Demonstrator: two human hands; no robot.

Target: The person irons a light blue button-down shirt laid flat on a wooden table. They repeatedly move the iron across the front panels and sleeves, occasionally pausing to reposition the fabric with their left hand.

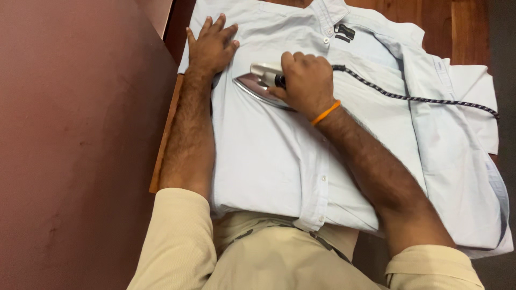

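1. The right hand (304,83) is closed around the handle of an iron (262,81). The fingers wrap over the top, so most of the handle is hidden.
2. The iron lies flat on a pale blue shirt (269,161), near the chest part, with its pointed metal end toward the left hand.
3. The left hand (211,45) is open and holds nothing. Its palm and spread fingers press flat on the shirt, just beside the tip of the iron but not touching it.
4. The shirt is spread on a wooden table (161,156). Its collar (330,13) is at the far end, and the button strip (322,182) runs toward the person.
5. A black and white braided cord (408,96) goes from the iron across the shirt to the right.
6. An orange band (325,113) sits on the right wrist.
7. A dull red wall (75,145) stands at the left of the table.
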